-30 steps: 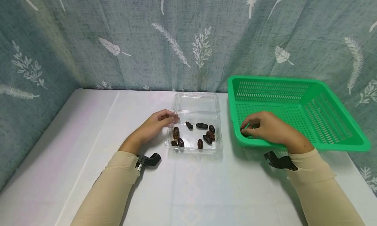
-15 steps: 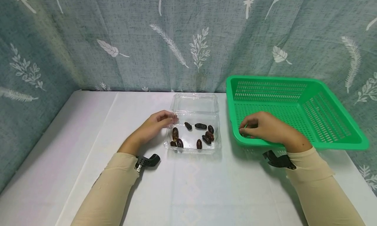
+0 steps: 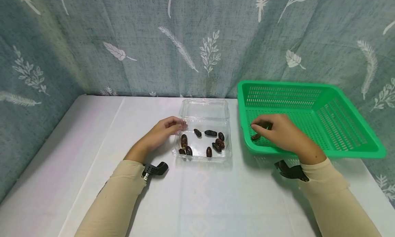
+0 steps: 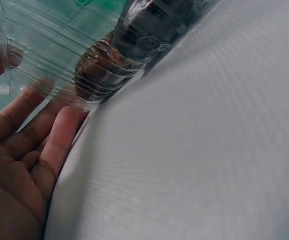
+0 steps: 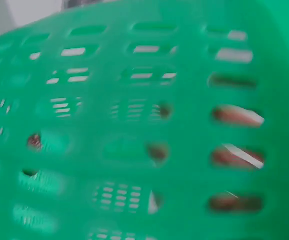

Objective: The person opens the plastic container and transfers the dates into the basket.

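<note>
L hand (image 3: 163, 132) fingers bent round box (image 3: 200, 157) edge; want light, steady hold. R hand (image 3: 279, 132) over basket (image 3: 339, 153), fingers bent near date (image 3: 255, 137); can't tell if holding, R view blurred. Other dates (image 3: 211, 133) in box. Pinch softly, clear rim.

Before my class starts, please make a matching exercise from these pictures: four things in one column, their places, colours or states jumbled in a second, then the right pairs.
Column one
1. Basket
2. Person's left hand
3. Plastic box
4. Person's right hand

Column two
A. See-through, lid open at the far side, dark dates inside
B. Over the near left part of the slotted container
C. Green, with slotted walls
D. At the left edge of the see-through container

Right pairs: 1-C, 2-D, 3-A, 4-B
</note>
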A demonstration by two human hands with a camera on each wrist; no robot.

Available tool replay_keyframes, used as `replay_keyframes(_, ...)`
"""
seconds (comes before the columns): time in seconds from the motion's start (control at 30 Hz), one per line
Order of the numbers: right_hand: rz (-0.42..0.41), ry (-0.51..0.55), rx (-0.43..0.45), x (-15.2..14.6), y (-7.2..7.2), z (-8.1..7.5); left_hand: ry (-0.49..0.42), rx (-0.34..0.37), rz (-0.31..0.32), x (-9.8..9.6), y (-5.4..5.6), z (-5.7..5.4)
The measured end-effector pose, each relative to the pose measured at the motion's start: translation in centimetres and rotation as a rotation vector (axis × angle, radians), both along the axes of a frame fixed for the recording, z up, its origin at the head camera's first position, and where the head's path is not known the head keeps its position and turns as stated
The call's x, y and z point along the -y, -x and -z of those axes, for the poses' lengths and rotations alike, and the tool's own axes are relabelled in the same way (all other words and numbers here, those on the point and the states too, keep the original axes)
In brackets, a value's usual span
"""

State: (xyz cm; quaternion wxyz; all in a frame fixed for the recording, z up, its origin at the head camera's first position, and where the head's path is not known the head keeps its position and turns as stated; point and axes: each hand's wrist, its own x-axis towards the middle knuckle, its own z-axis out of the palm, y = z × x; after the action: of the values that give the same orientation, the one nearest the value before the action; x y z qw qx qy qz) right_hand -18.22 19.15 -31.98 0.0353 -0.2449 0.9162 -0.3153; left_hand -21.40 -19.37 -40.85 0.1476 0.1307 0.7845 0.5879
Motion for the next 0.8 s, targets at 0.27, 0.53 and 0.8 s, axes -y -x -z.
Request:
replay_keyframes(0.27,0.001,0.142,-0.377,1.9,-1.6,-0.4,-0.003,0.007,0.002,0.0,0.1,-0.3)
replay_keyframes(0.53,-0.147,0.294,-0.458,5.7,-2.9,-0.1,0.003,-0.001,-0.001,0.0,0.0,-0.1)
replay_keyframes(0.8,-0.250,0.241,-0.320,10.5,-2.4,0.5,0.013,0.002,-0.001,-0.1,-0.1,0.0)
